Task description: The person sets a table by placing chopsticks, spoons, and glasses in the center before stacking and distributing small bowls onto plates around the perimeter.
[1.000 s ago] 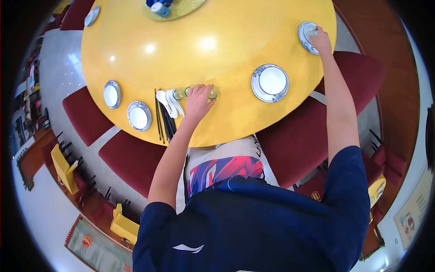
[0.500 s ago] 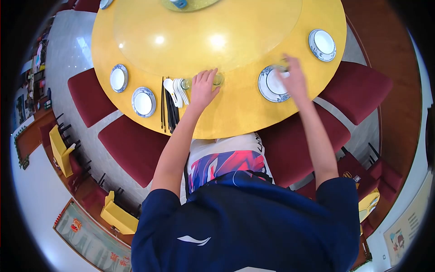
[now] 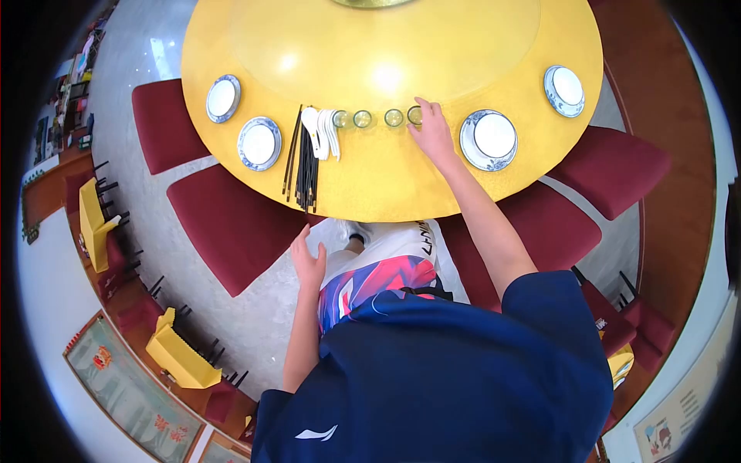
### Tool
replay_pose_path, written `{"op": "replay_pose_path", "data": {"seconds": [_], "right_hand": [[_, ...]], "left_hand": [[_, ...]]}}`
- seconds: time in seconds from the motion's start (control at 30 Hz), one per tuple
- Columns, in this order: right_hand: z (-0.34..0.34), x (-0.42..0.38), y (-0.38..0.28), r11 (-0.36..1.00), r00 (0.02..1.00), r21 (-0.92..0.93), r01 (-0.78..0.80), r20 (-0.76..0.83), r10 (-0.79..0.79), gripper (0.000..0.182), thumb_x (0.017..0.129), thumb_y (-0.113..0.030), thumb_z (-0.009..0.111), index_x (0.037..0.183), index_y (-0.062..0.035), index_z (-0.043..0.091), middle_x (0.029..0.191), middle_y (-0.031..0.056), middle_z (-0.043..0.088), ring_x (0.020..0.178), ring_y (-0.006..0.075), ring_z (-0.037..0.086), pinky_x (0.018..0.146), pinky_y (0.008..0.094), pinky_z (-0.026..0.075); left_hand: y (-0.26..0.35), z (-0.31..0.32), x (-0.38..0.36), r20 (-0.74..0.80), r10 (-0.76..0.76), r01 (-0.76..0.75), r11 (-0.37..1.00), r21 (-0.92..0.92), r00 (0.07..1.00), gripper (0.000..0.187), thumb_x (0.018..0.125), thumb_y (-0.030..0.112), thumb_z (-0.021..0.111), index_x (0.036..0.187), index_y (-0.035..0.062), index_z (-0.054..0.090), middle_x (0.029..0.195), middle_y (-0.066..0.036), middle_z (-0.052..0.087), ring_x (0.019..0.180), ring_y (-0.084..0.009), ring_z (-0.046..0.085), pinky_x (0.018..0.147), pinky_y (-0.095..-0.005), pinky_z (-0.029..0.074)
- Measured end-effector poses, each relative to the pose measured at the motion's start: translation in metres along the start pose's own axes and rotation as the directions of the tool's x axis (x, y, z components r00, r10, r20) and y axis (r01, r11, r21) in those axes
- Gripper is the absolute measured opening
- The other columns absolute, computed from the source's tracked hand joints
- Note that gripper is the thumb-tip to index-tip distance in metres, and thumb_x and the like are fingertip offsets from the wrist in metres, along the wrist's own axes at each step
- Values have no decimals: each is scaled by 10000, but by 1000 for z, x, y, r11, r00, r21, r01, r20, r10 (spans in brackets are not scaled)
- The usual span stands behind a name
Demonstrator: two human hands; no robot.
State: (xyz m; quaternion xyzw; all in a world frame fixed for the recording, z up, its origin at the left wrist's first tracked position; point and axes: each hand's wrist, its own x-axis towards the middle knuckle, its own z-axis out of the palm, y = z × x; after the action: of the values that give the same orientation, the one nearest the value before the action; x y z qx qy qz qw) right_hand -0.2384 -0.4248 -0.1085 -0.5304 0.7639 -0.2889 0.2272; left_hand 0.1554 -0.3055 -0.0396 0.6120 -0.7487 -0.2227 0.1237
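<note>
My right hand (image 3: pixel 434 137) reaches over the yellow round table (image 3: pixel 370 181), its thumb and fingers around a small clear glass (image 3: pixel 415 115). That glass stands at the right end of a row of several, beside another glass (image 3: pixel 394 117). My left hand (image 3: pixel 309 261) is off the table, below its front edge, with fingers apart and nothing in it. Left of the glasses lie white spoons (image 3: pixel 325 133) side by side, and next to them a bunch of black chopsticks (image 3: pixel 306 177). To the right of my right hand, a white dish sits on a blue-patterned plate (image 3: pixel 488 161).
More plate-and-dish stacks stand at the left (image 3: pixel 259 161), far left (image 3: pixel 224 113) and right (image 3: pixel 564 106). A glass turntable (image 3: pixel 386 46) covers the table's middle. Dark red chairs (image 3: pixel 231 228) surround the table, one (image 3: pixel 614 170) at the right.
My right hand has moved left from above the right-hand plate to the row of glasses, bringing a glass. My left hand has left the glasses and drawn back below the table edge.
</note>
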Motion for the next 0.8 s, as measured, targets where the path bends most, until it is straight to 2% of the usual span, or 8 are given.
{"op": "replay_pose_path", "data": {"seconds": [0.17, 0.23, 0.37, 0.47, 0.53, 0.67, 0.73, 0.8], "right_hand": [[7, -40, 5, 998, 998, 31, -54, -35, 55, 788, 776, -102, 729, 1449, -95, 321, 1262, 212, 473, 984, 330, 615, 860, 405, 523], [10, -77, 0, 980, 981, 91, -177, -61, 183, 842, 776, -102, 726, 1479, -58, 263, 1297, 241, 469, 983, 309, 627, 871, 383, 522], [41, -174, -6, 968, 950, 133, -214, -201, 237, 814, 777, -97, 723, 1458, -11, 284, 1305, 270, 486, 1003, 305, 625, 863, 372, 522], [92, -271, -7, 995, 946, -54, -89, -317, 67, 656, 798, -106, 698, 1360, 31, 389, 1221, 264, 542, 993, 321, 621, 843, 392, 519], [116, -340, -38, 963, 945, -17, -268, -198, 259, 607, 786, -158, 678, 1315, 9, 431, 1070, 236, 583, 961, 353, 606, 873, 422, 496], [178, -454, -44, 906, 922, -244, -345, 90, 376, 669, 752, -205, 708, 1332, -8, 440, 1251, 250, 559, 1141, 376, 566, 943, 450, 478], [184, -468, -49, 799, 716, -547, -249, 451, 532, 668, 738, -232, 726, 1326, -36, 479, 1310, 216, 544, 1166, 366, 555, 972, 423, 482], [165, -454, -100, 737, 435, -608, -295, 601, 671, 603, 745, -272, 729, 1291, -92, 547, 1315, 157, 564, 1168, 354, 561, 968, 383, 499]], "left_hand": [[-66, -17, -75, -12, -313, 303, 928, -216, 950, 527, 826, 104, 656, 1328, 62, 500, 1139, -170, 631, 1073, -308, 586, 915, -426, 455], [-107, -17, -102, 195, -403, 445, 846, -293, 894, 522, 835, 134, 670, 1325, 59, 503, 1108, -165, 659, 1044, -277, 623, 881, -417, 484], [-235, 21, -184, 322, -342, 449, 816, -365, 883, 464, 857, 176, 657, 1284, 35, 543, 1096, -178, 668, 1012, -261, 645, 861, -405, 501], [-313, 33, -260, 694, -189, 593, 695, -405, 695, 400, 879, 199, 626, 1235, 19, 593, 1102, -170, 667, 983, -249, 649, 853, -368, 509], [-332, 18, -300, 748, -74, 594, 661, -458, 659, 385, 887, 204, 612, 1224, 17, 605, 1103, -172, 666, 963, -245, 652, 833, -353, 517], [-338, 1, -353, 691, -155, 630, 582, -514, 706, 384, 882, 189, 615, 1226, 18, 604, 1099, -170, 666, 957, -241, 652, 822, -348, 518], [-355, -2, -378, 655, -177, 629, 541, -559, 735, 383, 880, 182, 616, 1227, 19, 603, 1097, -169, 665, 953, -239, 651, 817, -345, 519], [-376, 1, -395, 628, -198, 633, 484, -605, 752, 383, 877, 174, 617, 1228, 20, 603, 1096, -168, 665, 950, -237, 651, 812, -343, 519]]}}
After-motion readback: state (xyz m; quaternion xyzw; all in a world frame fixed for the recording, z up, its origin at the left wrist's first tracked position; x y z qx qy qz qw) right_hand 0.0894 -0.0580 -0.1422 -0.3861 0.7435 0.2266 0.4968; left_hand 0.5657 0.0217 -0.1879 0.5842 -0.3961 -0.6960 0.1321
